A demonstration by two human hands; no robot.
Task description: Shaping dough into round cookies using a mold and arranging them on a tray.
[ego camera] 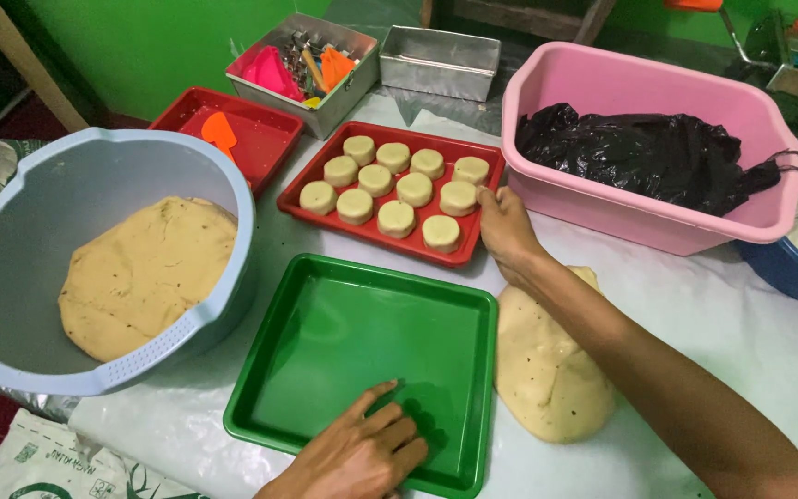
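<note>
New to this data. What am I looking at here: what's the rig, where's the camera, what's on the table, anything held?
There is no machine: a person works with two bare hands, and the single picture comes from a camera on their head, looking down at a white-covered table. The left hand lies flat inside an empty green tray. The right hand touches the edge of a red tray carrying ten round dough pieces. Neither hand holds anything in a grip. A flattened slab of dough lies under the right forearm. Also there: a grey-blue bowl with a dough mass, a pink tub with a black plastic bag, and a metal tin of cutters.
</note>
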